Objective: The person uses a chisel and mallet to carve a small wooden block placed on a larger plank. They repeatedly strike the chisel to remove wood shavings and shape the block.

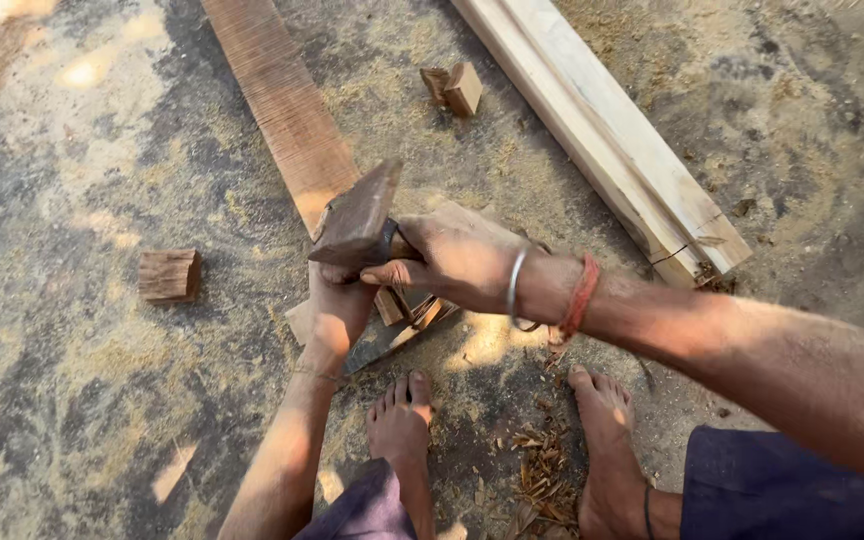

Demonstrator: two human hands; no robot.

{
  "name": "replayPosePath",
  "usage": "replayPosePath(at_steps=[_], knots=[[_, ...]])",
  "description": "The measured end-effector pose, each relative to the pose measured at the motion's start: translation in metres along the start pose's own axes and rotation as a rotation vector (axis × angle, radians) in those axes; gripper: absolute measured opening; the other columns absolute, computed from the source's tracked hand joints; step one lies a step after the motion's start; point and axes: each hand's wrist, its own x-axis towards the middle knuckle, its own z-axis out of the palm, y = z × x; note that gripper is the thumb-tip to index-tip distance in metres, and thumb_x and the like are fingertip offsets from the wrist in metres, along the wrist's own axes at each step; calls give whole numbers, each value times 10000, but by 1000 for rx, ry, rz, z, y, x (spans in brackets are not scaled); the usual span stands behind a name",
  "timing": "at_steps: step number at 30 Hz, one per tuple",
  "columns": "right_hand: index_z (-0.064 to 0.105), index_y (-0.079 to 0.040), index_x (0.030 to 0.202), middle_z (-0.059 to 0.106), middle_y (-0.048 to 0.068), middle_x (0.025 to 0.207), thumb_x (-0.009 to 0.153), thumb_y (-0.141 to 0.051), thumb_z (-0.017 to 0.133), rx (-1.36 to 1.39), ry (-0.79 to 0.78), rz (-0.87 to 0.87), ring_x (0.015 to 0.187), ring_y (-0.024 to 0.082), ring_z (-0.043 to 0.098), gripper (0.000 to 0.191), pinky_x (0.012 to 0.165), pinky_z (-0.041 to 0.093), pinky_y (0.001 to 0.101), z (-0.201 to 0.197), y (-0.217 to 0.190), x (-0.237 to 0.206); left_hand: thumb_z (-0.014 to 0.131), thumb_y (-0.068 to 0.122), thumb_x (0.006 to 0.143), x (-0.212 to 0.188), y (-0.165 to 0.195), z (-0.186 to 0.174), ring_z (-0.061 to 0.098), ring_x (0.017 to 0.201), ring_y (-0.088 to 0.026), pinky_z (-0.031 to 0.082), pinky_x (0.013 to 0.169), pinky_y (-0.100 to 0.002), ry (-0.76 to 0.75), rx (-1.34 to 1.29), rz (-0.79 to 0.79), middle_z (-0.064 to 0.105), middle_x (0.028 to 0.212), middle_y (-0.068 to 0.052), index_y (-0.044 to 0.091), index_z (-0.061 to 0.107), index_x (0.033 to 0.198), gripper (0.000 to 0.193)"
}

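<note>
My right hand (457, 265), with a metal bangle and red threads on the wrist, grips a hatchet-like tool right behind its dark wedge-shaped head (357, 218). The head hangs raised just above my left hand (337, 305). My left hand holds a small piece of reddish wood (392, 306) against a pale flat board (298, 322) on the ground. The tool and my right hand cover most of that piece. My fingers partly hide the tool's handle.
A long reddish plank (282, 100) and a pale thick beam (602, 120) lie beyond my hands. A small wood block (170, 275) sits left, two offcuts (455, 88) farther back. My bare feet (402, 420) stand near wood chips (542, 470) on sawdust-covered ground.
</note>
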Motion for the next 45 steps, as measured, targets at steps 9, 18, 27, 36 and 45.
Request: replayPosePath(at_steps=[9,18,27,36,45], knots=[[643,62,1266,723,237,1065,1010,-438,666,532,240,35,951,296,687,562,822,553,419,-10,28,-30,841,45,704,-48,89,54,650,987,-133,574,1015,-350,-689,652,370,710,925,15,124,662,864,253],[614,-4,1337,741,92,1069,980,-435,669,509,310,-64,931,157,673,563,798,558,336,-11,18,-49,728,24,971,-32,127,-16,648,769,-95,565,700,-259,126,-200,22,647,849,-15,41,595,900,152],[735,-92,1231,730,8,850,1011,-370,699,429,304,-290,738,92,679,356,636,539,263,-29,-2,-58,733,52,922,-27,119,-11,745,851,-156,614,744,-315,48,90,104,765,949,-92,13,712,1028,115],[721,-99,1116,750,116,801,985,-614,591,89,77,-219,662,240,736,547,639,619,371,-8,5,-15,678,63,947,-18,13,-25,703,945,-267,592,780,-416,48,494,-28,732,1061,-155,-21,665,1126,197],[718,-106,1155,765,105,863,973,-584,608,-167,56,-129,732,253,750,524,693,629,383,-2,9,-5,632,200,1024,-13,-21,-22,668,1013,-275,587,873,-439,-32,41,-260,665,1255,-231,-51,582,1338,405]])
